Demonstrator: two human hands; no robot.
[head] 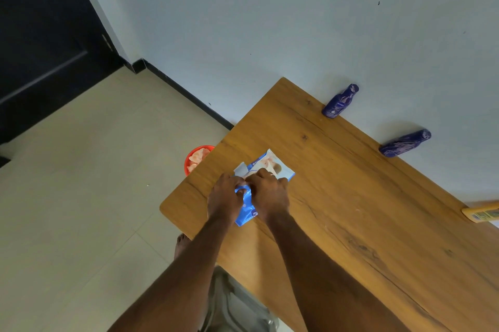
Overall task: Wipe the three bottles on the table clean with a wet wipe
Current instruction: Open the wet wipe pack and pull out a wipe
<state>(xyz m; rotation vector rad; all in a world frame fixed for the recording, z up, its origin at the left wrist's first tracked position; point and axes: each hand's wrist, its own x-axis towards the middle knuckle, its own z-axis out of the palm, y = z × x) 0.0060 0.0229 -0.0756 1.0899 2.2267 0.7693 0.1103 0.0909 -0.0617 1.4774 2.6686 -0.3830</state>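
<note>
With both hands, left [225, 195] and right [270, 194], gripping the wipe pack [259, 183] on the table [351, 196], I'd pin it flat and draw one wipe slowly.

A plain room in a home, by the look of it: a wood-grain table [351, 210] pushed against a bare pale wall [270, 21], cream floor tiles [81, 196] with a black skirting [189, 94], and a dark panelled door [40, 48]. Toiletry bottles [340, 101] stand along the table's far edge, and a red bin [194, 159] sits beside its left edge.
</note>
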